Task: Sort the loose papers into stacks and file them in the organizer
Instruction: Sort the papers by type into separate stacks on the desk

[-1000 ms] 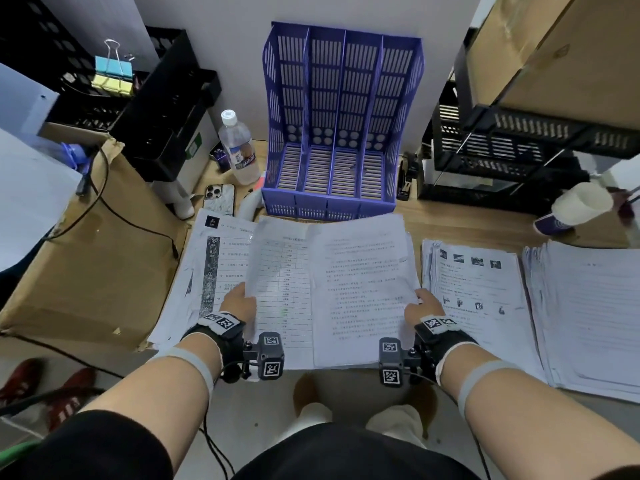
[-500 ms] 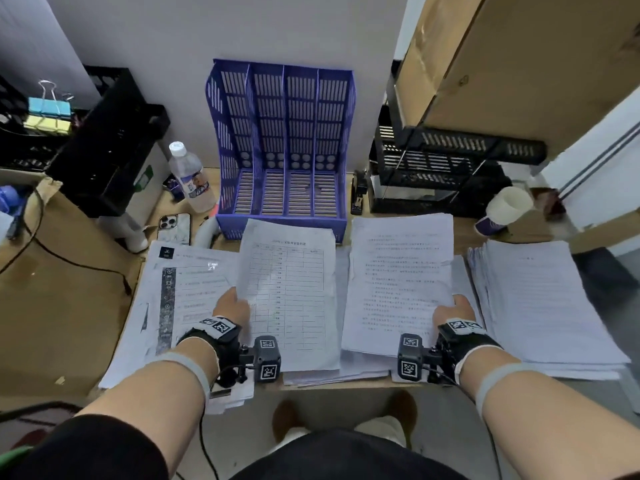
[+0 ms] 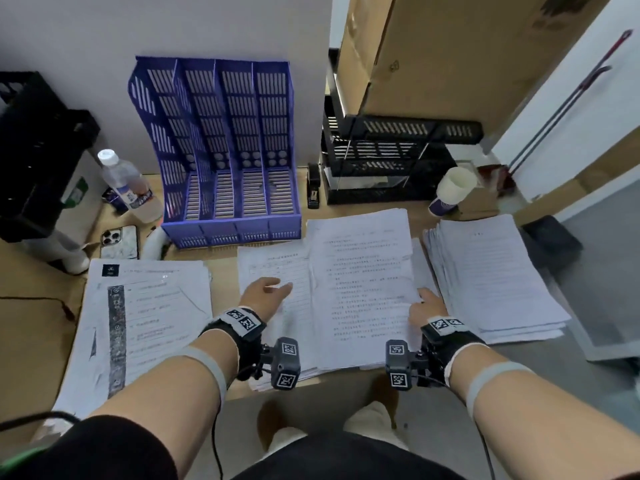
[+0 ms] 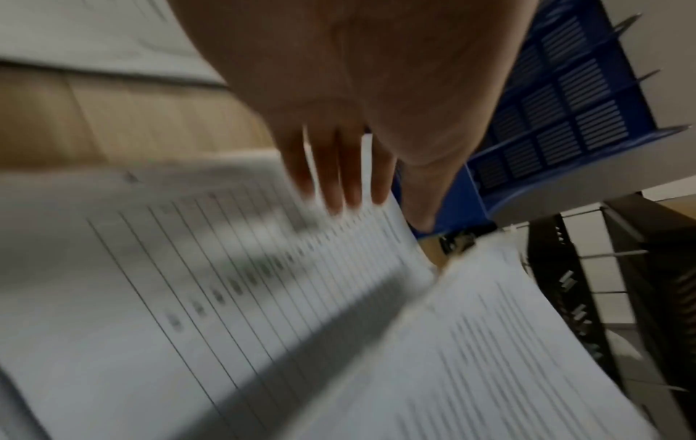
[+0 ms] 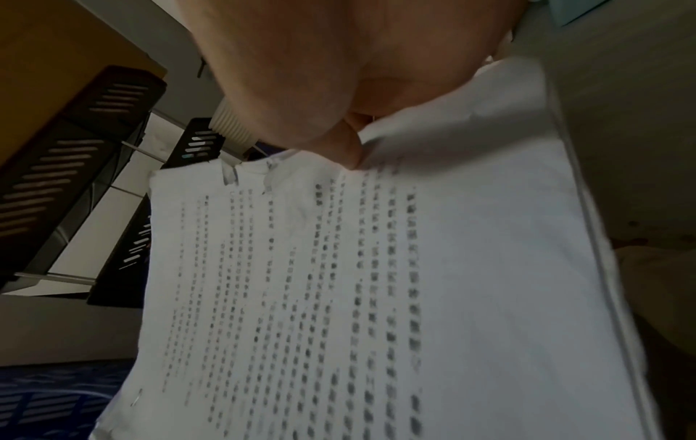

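Observation:
The blue slotted organizer (image 3: 228, 150) stands with bare slots at the back of the desk. In front of it lies a ruled form sheet (image 3: 277, 268), blurred in the left wrist view (image 4: 211, 297). My left hand (image 3: 285, 289) hovers at or on this sheet with straight fingers (image 4: 342, 190) and holds nothing. My right hand (image 3: 423, 299) pinches the right edge of a sheaf of text pages (image 3: 363, 282), thumb (image 5: 348, 148) on top of the pages (image 5: 376, 282). The sheaf overlaps the form's right edge. One paper stack (image 3: 145, 317) lies at the left and another (image 3: 491, 278) at the right.
A water bottle (image 3: 124, 185) and a phone (image 3: 119, 240) sit left of the organizer, beside black crates (image 3: 34, 150). To its right are a stapler (image 3: 313, 188), a black tray rack (image 3: 388, 157), a paper cup (image 3: 453, 188) and a cardboard box (image 3: 450, 53).
My left hand has let go of the form sheet, which now lies flat, and the hand is open over it. My right hand has brought the text pages left against the form.

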The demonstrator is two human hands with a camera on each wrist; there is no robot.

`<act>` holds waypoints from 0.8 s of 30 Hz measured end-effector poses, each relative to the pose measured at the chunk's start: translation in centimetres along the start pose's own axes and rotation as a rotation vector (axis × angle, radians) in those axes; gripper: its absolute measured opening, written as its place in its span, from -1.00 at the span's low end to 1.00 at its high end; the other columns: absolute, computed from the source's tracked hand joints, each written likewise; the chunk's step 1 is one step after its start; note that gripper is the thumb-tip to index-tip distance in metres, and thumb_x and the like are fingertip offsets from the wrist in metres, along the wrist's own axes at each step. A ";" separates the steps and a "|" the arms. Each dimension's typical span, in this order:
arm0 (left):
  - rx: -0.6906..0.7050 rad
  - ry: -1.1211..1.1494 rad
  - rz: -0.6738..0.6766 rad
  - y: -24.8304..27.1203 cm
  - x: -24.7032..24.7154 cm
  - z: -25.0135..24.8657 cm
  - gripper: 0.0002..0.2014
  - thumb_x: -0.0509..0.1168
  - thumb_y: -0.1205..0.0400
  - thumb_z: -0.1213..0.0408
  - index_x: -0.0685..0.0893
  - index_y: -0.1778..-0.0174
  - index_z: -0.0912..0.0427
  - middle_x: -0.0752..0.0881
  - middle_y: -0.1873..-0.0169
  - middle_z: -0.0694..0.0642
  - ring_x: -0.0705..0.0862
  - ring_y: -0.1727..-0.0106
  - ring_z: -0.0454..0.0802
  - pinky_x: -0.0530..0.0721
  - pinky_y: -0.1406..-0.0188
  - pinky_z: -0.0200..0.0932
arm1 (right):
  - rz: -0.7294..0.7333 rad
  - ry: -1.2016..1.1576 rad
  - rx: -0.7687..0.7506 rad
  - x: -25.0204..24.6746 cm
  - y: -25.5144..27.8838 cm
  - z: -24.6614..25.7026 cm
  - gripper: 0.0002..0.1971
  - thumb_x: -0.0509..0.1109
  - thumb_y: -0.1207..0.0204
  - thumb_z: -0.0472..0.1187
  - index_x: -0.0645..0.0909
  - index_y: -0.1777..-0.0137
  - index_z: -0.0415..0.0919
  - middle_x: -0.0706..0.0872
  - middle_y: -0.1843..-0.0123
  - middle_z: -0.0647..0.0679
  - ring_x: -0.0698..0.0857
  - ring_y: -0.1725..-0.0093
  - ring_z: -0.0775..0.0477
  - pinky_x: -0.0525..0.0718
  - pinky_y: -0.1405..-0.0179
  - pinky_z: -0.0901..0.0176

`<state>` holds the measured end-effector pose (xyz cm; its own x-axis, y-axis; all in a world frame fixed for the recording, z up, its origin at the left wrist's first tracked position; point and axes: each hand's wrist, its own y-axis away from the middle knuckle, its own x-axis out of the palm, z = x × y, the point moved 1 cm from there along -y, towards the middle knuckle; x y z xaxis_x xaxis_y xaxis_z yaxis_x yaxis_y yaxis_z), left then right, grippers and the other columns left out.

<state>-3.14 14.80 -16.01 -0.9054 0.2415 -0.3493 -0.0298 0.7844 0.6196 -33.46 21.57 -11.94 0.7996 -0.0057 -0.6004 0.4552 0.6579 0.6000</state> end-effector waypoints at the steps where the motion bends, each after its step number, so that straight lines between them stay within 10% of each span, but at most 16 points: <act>1: -0.051 0.106 0.110 0.6 1.1 -1.0 -0.54 0.41 -0.61 0.07 0.56 -0.38 0.19 0.71 -0.24 0.22 0.74 -0.12 0.13 0.72 -0.18 0.04 | 0.041 -0.004 -0.009 0.0 0.0 0.0 -0.68 0.20 -0.69 -0.20 0.51 -0.41 -0.23 0.59 -0.29 -0.18 0.57 -0.17 -0.18 0.45 -0.10 0.20; 7: -0.001 0.097 0.285 1.6 6.9 -4.6 -0.73 0.25 -0.65 0.50 0.65 -0.19 0.12 0.79 -0.09 0.24 0.80 -0.05 0.26 0.80 0.02 0.14 | 0.074 -0.024 -0.034 -2.4 -1.2 -2.3 -0.79 0.32 -0.58 -0.17 0.60 -0.19 0.01 0.70 -0.27 -0.11 0.67 -0.15 -0.18 0.62 -0.19 0.09; 16: 0.026 0.064 0.319 1.0 21.7 -11.5 -0.68 0.52 -0.50 0.40 0.67 -0.02 0.59 0.77 0.14 0.47 0.76 0.20 0.21 0.80 -0.01 0.22 | -0.077 0.005 0.002 -16.1 -7.9 -9.8 -0.68 0.23 -0.60 -0.33 0.58 -0.33 -0.18 0.66 -0.32 -0.16 0.63 -0.19 -0.21 0.45 -0.02 0.21; 24: -0.035 0.122 0.296 0.6 33.8 -16.6 -0.78 0.40 -0.60 0.42 0.65 -0.16 0.31 0.79 -0.02 0.34 0.79 0.14 0.17 0.84 0.17 -0.02 | -0.151 0.038 -0.005 -24.9 -16.7 -13.8 -0.63 0.25 -0.57 -0.38 0.60 -0.35 -0.19 0.69 -0.27 -0.22 0.66 -0.24 -0.22 0.44 -0.03 0.28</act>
<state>-40.75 13.95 -15.78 -0.9209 0.3842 -0.0653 0.2295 0.6699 0.7061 -66.38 21.11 -14.33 0.7066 -0.0765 -0.7035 0.5676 0.6550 0.4988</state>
